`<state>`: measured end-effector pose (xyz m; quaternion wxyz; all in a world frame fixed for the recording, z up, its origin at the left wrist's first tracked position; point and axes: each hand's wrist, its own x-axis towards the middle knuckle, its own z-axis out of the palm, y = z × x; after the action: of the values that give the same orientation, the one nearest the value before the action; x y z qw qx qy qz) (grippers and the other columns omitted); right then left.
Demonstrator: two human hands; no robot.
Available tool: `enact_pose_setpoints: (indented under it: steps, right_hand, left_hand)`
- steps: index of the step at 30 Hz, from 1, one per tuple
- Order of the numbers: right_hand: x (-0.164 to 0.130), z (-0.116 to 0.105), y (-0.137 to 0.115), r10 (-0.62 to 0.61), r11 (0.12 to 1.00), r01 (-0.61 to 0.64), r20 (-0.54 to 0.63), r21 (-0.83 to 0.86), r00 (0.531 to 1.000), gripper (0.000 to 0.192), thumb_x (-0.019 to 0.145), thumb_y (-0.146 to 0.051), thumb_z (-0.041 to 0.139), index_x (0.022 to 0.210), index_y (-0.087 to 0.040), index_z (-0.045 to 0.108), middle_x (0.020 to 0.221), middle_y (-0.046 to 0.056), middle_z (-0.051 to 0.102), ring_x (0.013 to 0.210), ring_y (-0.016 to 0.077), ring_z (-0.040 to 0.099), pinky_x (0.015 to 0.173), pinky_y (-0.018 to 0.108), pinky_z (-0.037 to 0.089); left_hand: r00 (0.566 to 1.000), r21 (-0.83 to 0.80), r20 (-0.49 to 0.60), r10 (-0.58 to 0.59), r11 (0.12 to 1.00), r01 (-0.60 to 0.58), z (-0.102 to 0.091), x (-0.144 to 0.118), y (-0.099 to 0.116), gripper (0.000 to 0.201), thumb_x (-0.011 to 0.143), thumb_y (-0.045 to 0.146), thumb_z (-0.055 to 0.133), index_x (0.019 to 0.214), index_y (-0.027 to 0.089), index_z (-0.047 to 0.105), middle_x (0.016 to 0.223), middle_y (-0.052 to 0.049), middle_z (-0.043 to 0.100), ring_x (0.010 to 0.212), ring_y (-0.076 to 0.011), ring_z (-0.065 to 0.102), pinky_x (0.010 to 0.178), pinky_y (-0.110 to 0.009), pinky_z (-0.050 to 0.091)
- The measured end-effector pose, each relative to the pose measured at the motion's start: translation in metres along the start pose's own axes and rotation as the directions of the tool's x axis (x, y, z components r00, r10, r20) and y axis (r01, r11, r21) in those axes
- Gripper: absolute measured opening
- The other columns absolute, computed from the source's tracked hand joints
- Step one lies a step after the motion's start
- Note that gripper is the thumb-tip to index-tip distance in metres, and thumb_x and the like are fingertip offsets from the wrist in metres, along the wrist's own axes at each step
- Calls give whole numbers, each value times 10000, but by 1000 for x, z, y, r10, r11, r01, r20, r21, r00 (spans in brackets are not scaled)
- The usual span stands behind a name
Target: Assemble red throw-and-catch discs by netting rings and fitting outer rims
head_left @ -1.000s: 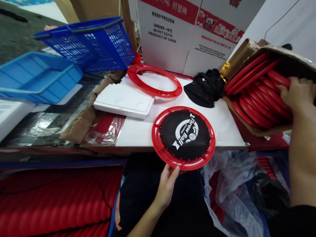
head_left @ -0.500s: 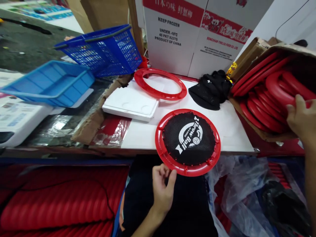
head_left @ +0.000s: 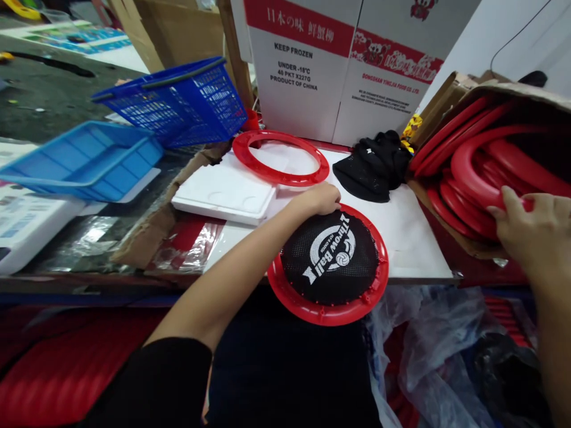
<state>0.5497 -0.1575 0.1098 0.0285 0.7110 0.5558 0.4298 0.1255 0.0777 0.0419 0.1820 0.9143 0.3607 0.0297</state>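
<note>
A round throw-ball disc [head_left: 335,249], black mesh with white lettering set in a red plastic rim, lies at the table's front edge and juts over it. My left hand [head_left: 325,199] reaches across to its far rim, fingers closed and bent down at the edge; the fingertips are partly hidden. To the right, my right hand [head_left: 530,223] is closed around a smooth red ring [head_left: 468,160] that leans out of a cardboard box [head_left: 435,205] holding several more rings. Behind the disc, a flat red ring [head_left: 281,176] rests partly on a white foam block [head_left: 225,193].
Black mesh pieces [head_left: 372,163] are heaped at the back. A large white carton [head_left: 303,89] stands behind them. On the left are a light-blue tray [head_left: 84,172] and a dark-blue basket [head_left: 178,107]. Stacked red rings [head_left: 75,362] and clear plastic [head_left: 428,339] lie below the table.
My left hand has moved from the disc's near rim over to its far rim. My right hand has drawn a red ring slightly leftward within the box opening.
</note>
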Motion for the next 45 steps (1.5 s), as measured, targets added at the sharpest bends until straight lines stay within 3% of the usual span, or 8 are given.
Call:
enact_pose_setpoints:
  steps: [6, 14, 17, 19, 22, 27, 32, 45]
  right_hand:
    - [19, 23, 7, 37, 999, -38, -31, -36, 999, 545, 1044, -440, 502, 1542, -225, 547, 1347, 246, 603, 1277, 414, 410, 1016, 567, 258]
    - [62, 56, 27, 325, 939, -300, -141, 168, 935, 540, 1078, -479, 440, 1515, -182, 554, 1480, 278, 500, 1420, 421, 391, 1182, 677, 244]
    - [60, 31, -19, 368, 895, -290, -195, 338, 909, 599, 1046, -453, 537, 1570, -168, 488, 1631, 255, 399, 1529, 450, 307, 1234, 733, 187]
    - [53, 12, -74, 316, 847, -197, -169, 493, 934, 430, 1030, -382, 552, 1397, -174, 635, 1446, 222, 595, 1385, 419, 492, 1186, 691, 317]
    - [42, -2, -175, -211, 515, 127, -19, 848, 977, 259, 1017, -384, 584, 1134, -251, 774, 1220, 142, 714, 1175, 332, 635, 1089, 542, 486]
    - [51, 14, -286, -300, 216, -153, 215, 964, 930, 180, 944, -334, 667, 1005, -271, 824, 1244, 124, 704, 1224, 351, 604, 1147, 569, 436]
    - [69, 38, -292, -422, 74, -231, 240, 970, 874, 180, 864, -344, 719, 978, -229, 796, 1073, 66, 773, 1091, 277, 690, 1067, 454, 510]
    - [52, 35, -292, -483, -235, -397, 248, 887, 840, 187, 880, -403, 705, 849, -220, 726, 1294, 46, 769, 1185, 267, 694, 1105, 442, 501]
  left_hand:
    - [994, -58, 106, 20, 998, -13, 8, 25, -12, 225, 863, 312, 680, 980, 173, 813, 1019, -114, 801, 841, -229, 693, 780, -303, 504]
    - [999, -216, 11, 34, 976, -31, 25, 23, -16, 247, 918, 314, 604, 1030, 168, 769, 1055, -78, 794, 931, -209, 709, 816, -281, 510]
    - [998, -261, -8, 55, 964, -55, 29, 22, -20, 271, 915, 320, 606, 1050, 163, 781, 1091, -86, 794, 959, -216, 712, 860, -292, 522]
    - [996, -284, 0, 92, 955, -89, 30, 23, -23, 272, 904, 340, 628, 1037, 177, 799, 1106, -85, 795, 969, -223, 713, 871, -301, 522]
    - [991, -315, 10, 134, 941, -124, 32, 27, -26, 241, 874, 342, 661, 982, 188, 813, 1066, -78, 800, 931, -219, 713, 851, -301, 520]
    - [991, -362, -20, 131, 923, -129, 41, 32, -26, 244, 901, 335, 626, 980, 175, 794, 962, -53, 806, 895, -203, 714, 840, -285, 518]
    - [986, -375, -100, 137, 912, -165, 53, 34, -25, 236, 929, 324, 604, 988, 167, 770, 972, -53, 794, 919, -207, 704, 867, -299, 517]
    - [966, -318, -229, 117, 929, -187, 67, 31, -22, 185, 974, 313, 604, 998, 195, 744, 1056, -73, 735, 963, -233, 661, 906, -363, 503]
